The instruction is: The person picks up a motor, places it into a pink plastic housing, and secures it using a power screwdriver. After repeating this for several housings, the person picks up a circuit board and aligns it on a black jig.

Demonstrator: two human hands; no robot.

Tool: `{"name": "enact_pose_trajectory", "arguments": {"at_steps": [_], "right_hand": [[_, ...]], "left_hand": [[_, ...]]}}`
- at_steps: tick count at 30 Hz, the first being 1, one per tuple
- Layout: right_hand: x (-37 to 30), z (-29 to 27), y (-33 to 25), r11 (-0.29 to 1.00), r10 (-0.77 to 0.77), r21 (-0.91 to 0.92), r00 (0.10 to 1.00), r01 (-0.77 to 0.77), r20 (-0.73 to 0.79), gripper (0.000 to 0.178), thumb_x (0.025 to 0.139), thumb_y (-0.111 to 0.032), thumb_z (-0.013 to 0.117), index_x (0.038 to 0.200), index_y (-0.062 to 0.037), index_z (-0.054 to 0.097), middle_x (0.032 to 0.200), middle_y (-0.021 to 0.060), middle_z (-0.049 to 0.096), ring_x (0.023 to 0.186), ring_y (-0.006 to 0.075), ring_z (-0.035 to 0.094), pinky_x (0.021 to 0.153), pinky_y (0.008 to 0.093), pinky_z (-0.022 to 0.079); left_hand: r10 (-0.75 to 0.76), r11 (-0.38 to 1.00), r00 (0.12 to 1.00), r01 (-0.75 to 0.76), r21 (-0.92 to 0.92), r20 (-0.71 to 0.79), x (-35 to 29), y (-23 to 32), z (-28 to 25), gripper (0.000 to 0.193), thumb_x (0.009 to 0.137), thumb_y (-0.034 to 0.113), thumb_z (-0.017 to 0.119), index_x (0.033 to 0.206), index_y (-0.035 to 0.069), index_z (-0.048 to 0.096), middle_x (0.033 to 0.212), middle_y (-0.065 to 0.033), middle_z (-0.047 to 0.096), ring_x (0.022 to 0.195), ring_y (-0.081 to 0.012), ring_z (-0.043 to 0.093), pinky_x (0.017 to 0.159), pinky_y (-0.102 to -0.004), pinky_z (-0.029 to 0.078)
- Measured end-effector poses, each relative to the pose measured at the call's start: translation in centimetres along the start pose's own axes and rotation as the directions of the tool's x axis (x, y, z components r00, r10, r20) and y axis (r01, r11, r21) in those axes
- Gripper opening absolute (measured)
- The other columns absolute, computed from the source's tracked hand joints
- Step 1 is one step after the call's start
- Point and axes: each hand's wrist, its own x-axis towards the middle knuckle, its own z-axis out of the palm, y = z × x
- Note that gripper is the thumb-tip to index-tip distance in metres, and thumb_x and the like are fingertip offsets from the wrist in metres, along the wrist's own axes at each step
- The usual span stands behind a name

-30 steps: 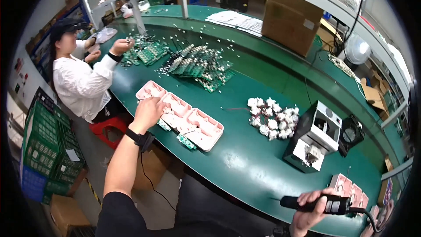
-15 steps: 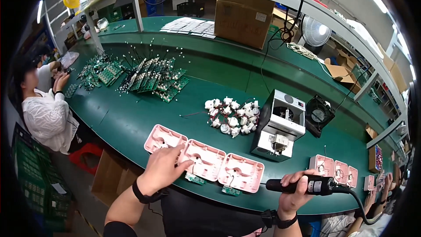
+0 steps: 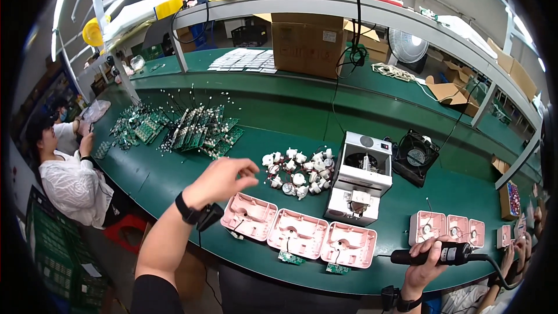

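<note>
My left hand hovers open above the green bench, fingers spread, between a row of three pink plastic housings and a pile of small white motors. A black watch sits on that wrist. My right hand is closed around a black electric screwdriver held level near the bench's front edge, its cable trailing to the right. Small green circuit boards hang on wires from the housings.
A white box-shaped machine stands right of the motors, with a black fan behind it. More pink housings lie at the right. Several green circuit boards are stacked at the left, where a seated person in white works. A cardboard box sits at the back.
My left hand has lifted off the pink housings and moved up toward the white motors. The view has swung right. My right hand still holds the screwdriver.
</note>
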Motion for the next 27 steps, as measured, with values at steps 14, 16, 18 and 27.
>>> {"name": "enact_pose_trajectory", "arguments": {"at_steps": [14,16,18,27], "right_hand": [[0.9,0.1,0.8,0.999,-0.003,-0.052,1.000,0.002,-0.019,0.019,0.103,-0.019,0.051,0.111,-0.0020,0.048,0.069,0.0023,0.047,0.052,0.0104,0.046,0.050,0.0270,0.042],[1.0,0.3,1.1,0.999,0.014,-0.050,0.999,-0.016,-0.038,0.020,0.103,-0.020,0.050,0.111,-0.0019,0.048,0.068,0.0022,0.047,0.052,0.0102,0.045,0.050,0.0267,0.042],[1.0,0.6,0.8,1.000,0.009,-0.015,0.999,-0.009,-0.042,0.016,0.100,-0.014,0.050,0.110,-0.0014,0.047,0.069,0.0035,0.048,0.050,0.0113,0.045,0.049,0.0271,0.043],[0.5,0.4,0.4,1.000,0.020,-0.017,1.000,-0.020,0.021,0.015,0.098,-0.010,0.050,0.110,-0.0016,0.047,0.069,0.0042,0.047,0.051,0.0118,0.044,0.048,0.0274,0.044]], "left_hand": [[0.188,0.947,0.980,-0.198,0.252,0.062,8.7,-7.3,2.4,0.038,0.083,0.009,0.073,0.118,0.007,0.060,0.102,-0.0122,0.070,0.097,-0.0304,0.067,0.085,-0.0394,0.054],[0.155,0.955,0.988,-0.157,0.251,0.025,7.5,-7.9,1.1,0.036,0.084,0.009,0.072,0.118,0.007,0.060,0.101,-0.0113,0.070,0.097,-0.0290,0.068,0.085,-0.0387,0.054],[0.016,1.000,0.999,-0.016,0.004,-0.042,5.4,-8.6,-0.8,0.032,0.088,0.010,0.070,0.118,0.006,0.059,0.103,-0.0097,0.069,0.098,-0.0255,0.068,0.083,-0.0363,0.054],[-0.269,0.523,0.961,0.085,-0.848,-0.070,-4.0,-4.2,-3.5,0.032,0.094,0.007,0.065,0.123,0.001,0.054,0.112,-0.0095,0.063,0.098,-0.0206,0.068,0.084,-0.0311,0.056]]}}
